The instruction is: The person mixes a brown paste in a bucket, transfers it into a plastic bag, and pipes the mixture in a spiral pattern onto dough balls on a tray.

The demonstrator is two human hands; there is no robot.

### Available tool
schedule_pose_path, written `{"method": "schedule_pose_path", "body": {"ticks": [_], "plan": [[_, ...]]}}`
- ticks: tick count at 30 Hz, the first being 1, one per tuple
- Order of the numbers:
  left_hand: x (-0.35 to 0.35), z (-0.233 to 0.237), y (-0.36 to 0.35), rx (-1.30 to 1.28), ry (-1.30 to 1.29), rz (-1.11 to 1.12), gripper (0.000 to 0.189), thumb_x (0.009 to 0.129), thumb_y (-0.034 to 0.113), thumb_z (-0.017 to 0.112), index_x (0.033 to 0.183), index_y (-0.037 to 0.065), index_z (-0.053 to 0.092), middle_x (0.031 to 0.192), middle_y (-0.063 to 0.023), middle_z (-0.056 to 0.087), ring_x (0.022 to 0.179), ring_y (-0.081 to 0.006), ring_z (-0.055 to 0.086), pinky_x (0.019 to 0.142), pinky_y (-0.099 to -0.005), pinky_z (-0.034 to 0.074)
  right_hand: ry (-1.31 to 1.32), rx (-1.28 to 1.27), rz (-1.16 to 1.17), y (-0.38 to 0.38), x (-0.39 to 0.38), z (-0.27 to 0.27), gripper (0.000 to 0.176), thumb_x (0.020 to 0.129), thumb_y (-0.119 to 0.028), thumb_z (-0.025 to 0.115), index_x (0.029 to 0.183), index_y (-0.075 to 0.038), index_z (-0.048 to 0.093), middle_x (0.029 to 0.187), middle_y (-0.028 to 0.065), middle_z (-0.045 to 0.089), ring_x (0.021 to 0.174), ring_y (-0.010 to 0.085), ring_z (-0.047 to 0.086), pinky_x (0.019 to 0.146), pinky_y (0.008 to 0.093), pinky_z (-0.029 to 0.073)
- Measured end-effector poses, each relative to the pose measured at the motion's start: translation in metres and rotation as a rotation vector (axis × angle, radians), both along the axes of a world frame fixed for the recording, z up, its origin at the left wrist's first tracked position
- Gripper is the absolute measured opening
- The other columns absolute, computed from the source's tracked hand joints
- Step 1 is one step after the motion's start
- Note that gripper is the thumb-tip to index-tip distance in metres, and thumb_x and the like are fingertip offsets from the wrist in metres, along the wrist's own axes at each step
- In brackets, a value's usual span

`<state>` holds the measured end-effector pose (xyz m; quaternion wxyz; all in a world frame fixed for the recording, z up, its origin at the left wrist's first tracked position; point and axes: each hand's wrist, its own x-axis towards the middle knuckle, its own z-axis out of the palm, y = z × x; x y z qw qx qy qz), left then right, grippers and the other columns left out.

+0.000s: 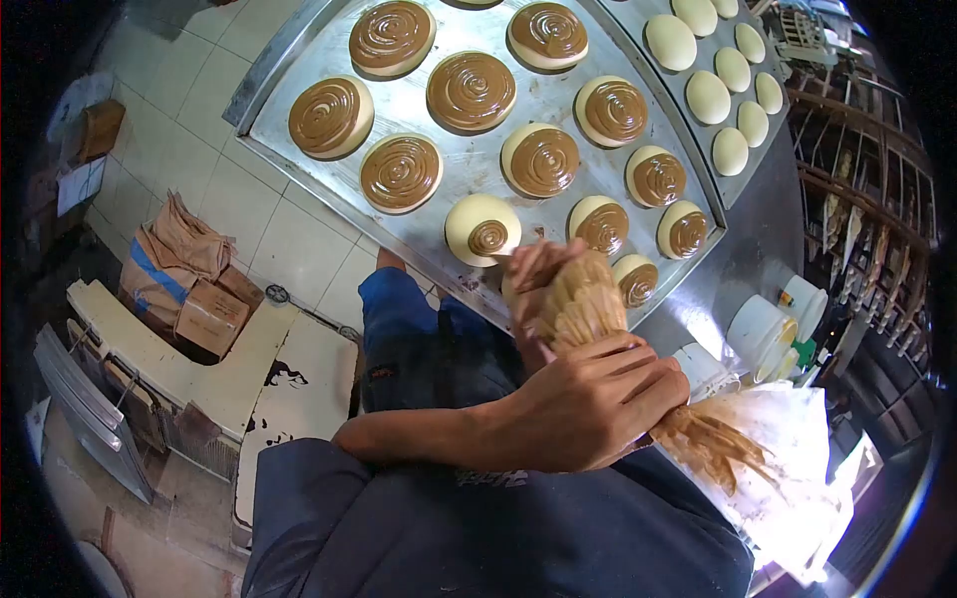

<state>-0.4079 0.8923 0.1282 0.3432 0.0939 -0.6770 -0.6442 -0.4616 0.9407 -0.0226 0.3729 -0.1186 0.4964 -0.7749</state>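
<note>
My left hand (608, 399) is closed around the gathered upper end of a piping bag (578, 304) filled with brown cream. Loose, crumpled brown-stained plastic trails from it to the lower right. Nearer the tip, my right hand (536, 279) is wrapped around the bag, its fingers blurred and partly hidden by it. The tip is over a pale round dough piece (483, 229), where a small brown spiral (488, 237) sits at the centre. Other dough rounds on the same metal tray (289, 95) carry wider brown spirals, such as one (401, 172) just beyond.
A second tray (698, 140) of plain dough rounds stands at the upper right. White tubs (763, 334) and a stained plastic sheet (788, 468) lie to the right. Beyond them is a slatted rack (867, 199). On the left are a cream-coloured machine (219, 359) and a cardboard box (211, 317).
</note>
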Motion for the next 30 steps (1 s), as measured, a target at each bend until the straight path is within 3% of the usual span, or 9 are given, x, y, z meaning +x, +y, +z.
{"method": "schedule_pose_path", "body": {"ticks": [10,12,15,16,19,21,24,27,30], "plan": [[0.002,-0.001,-0.003,-0.017,-0.036,-0.003,0.027,0.066,0.004,0.069,0.089,-0.001,0.054,0.085,-0.0118,0.058,0.083,-0.0268,0.061,0.086,-0.0392,0.047,0.022,0.098,-0.063,0.004,-0.014,0.002,0.037,0.102,-0.04,0.035,0.076,-0.015,0.041,0.053,0.0054,0.035,0.048,0.0196,0.038,0.05,0.0323,0.037],[-0.001,-0.003,0.0,0.027,-0.015,-0.004,0.027,0.068,0.006,0.069,0.089,0.0,0.054,0.085,-0.0109,0.058,0.084,-0.0255,0.062,0.09,-0.0416,0.044,0.029,-0.159,0.128,0.018,-0.042,-0.026,0.036,0.102,-0.041,0.037,0.076,-0.017,0.041,0.06,0.0042,0.041,0.052,0.0191,0.04,0.051,0.0342,0.038],[-0.006,-0.005,0.006,-0.023,-0.041,0.027,0.027,0.07,0.008,0.07,0.09,0.001,0.054,0.086,-0.009,0.058,0.085,-0.0235,0.062,0.096,-0.0457,0.04,-0.054,0.138,-0.176,-0.03,-0.023,0.005,0.034,0.101,-0.04,0.039,0.078,-0.016,0.046,0.067,0.0033,0.046,0.056,0.019,0.043,0.053,0.0352,0.039],[-0.006,-0.006,0.007,-0.06,-0.062,0.041,0.027,0.07,0.008,0.07,0.09,0.002,0.054,0.086,-0.0083,0.058,0.085,-0.0228,0.062,0.098,-0.0471,0.038,-0.471,0.16,-0.327,-0.047,-0.009,0.023,0.032,0.101,-0.04,0.04,0.084,-0.016,0.052,0.067,0.0024,0.048,0.057,0.0188,0.045,0.056,0.0335,0.04],[0.002,0.001,-0.002,-0.079,-0.135,-0.005,0.026,0.071,0.009,0.07,0.091,0.004,0.054,0.088,-0.0068,0.057,0.088,-0.0214,0.062,0.097,-0.0496,0.037,0.374,0.515,0.085,0.029,0.002,-0.022,0.029,0.098,-0.043,0.044,0.094,-0.015,0.052,0.066,0.0007,0.041,0.058,0.0179,0.042,0.059,0.0312,0.038],[0.006,0.003,-0.001,-0.044,-0.137,-0.022,0.024,0.075,0.01,0.065,0.094,0.003,0.053,0.087,-0.0077,0.058,0.087,-0.0208,0.062,0.095,-0.0485,0.037,0.479,0.348,0.186,0.041,-0.006,-0.029,0.031,0.096,-0.045,0.046,0.098,-0.015,0.052,0.066,0.0,0.038,0.058,0.0173,0.04,0.059,0.0302,0.037],[0.003,0.002,0.003,-0.041,-0.14,-0.033,0.024,0.076,0.01,0.063,0.097,0.004,0.053,0.089,-0.0082,0.059,0.087,-0.0209,0.063,0.094,-0.0477,0.038,0.102,-0.285,0.102,0.015,-0.043,-0.033,0.036,0.096,-0.049,0.042,0.101,-0.014,0.047,0.07,0.0006,0.04,0.058,0.0156,0.037,0.057,0.0293,0.034],[0.0,-0.005,0.008,-0.023,-0.152,-0.008,0.028,0.073,0.01,0.068,0.096,0.005,0.053,0.089,-0.0073,0.058,0.087,-0.0213,0.063,0.097,-0.0477,0.031,0.684,0.509,0.383,0.009,-0.04,-0.044,0.033,0.097,-0.045,0.045,0.085,-0.014,0.048,0.069,0.0005,0.041,0.059,0.0155,0.037,0.057,0.031,0.034],[0.007,-0.004,0.002,-0.042,-0.165,-0.004,0.029,0.071,0.009,0.069,0.094,0.005,0.053,0.089,-0.0068,0.058,0.087,-0.0213,0.063,0.098,-0.0484,0.029,0.779,0.557,0.353,0.025,-0.014,-0.043,0.036,0.098,-0.042,0.046,0.073,-0.015,0.046,0.068,-0.0009,0.041,0.06,0.0154,0.037,0.059,0.0313,0.034]]}}
